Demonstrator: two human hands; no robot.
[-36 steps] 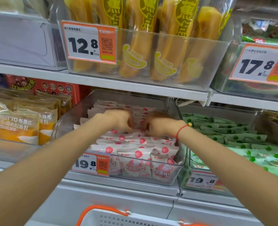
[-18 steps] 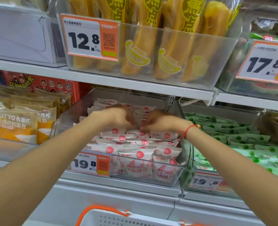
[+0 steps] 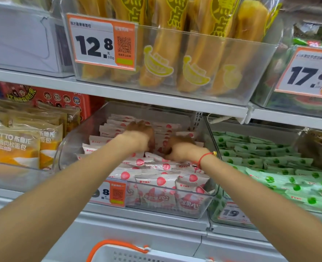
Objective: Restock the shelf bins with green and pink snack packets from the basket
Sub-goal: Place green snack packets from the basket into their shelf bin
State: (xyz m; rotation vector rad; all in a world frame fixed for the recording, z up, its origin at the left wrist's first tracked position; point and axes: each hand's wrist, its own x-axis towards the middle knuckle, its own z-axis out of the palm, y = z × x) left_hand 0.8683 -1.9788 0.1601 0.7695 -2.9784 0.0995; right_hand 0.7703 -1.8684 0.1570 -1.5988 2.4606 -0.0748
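Observation:
Pink-and-white snack packets (image 3: 156, 181) fill a clear bin (image 3: 212, 193) on the middle shelf. Both my hands are deep inside it, above the packets. My left hand (image 3: 139, 136) is further back, its fingers curled down over standing pink packets, fingertips hidden. My right hand (image 3: 181, 148), with a red cord at the wrist, is curled on pink packets just to the right of it. Green snack packets (image 3: 269, 167) fill the neighbouring clear bin on the right. The white basket (image 3: 137, 257) with an orange handle (image 3: 116, 242) shows at the bottom edge; its inside is out of view.
The shelf above (image 3: 156, 99) hangs low over the pink bin and carries a clear bin of long yellow bread sticks (image 3: 175, 53). A bin of orange bread bags (image 3: 14, 146) stands to the left. Price tags hang on the bin fronts.
My left hand has moved further back into the pink bin, away from my right hand. The view has shifted slightly closer and upward.

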